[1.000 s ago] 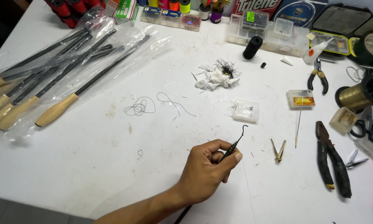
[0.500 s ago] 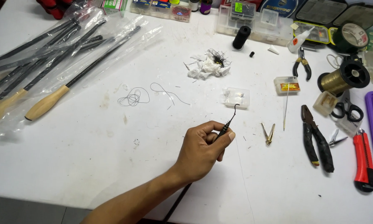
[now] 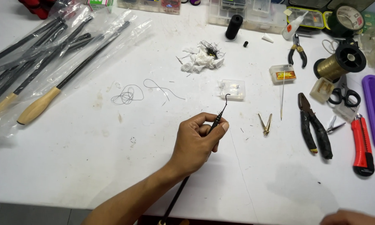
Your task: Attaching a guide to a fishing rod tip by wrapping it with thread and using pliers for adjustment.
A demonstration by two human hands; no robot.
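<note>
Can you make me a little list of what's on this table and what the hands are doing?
Left hand: pinches a thin black rod near its hooked wire tip
Right hand: only just in view at the bottom edge, holding nothing that shows
Surface: white table
Near the rod tip: small clear plastic box
Right side: black pliers, red utility knife, scissors, spool of gold thread
Left side: rods with wooden handles in clear bags
Middle: loose black thread, crumpled white tissue
</note>
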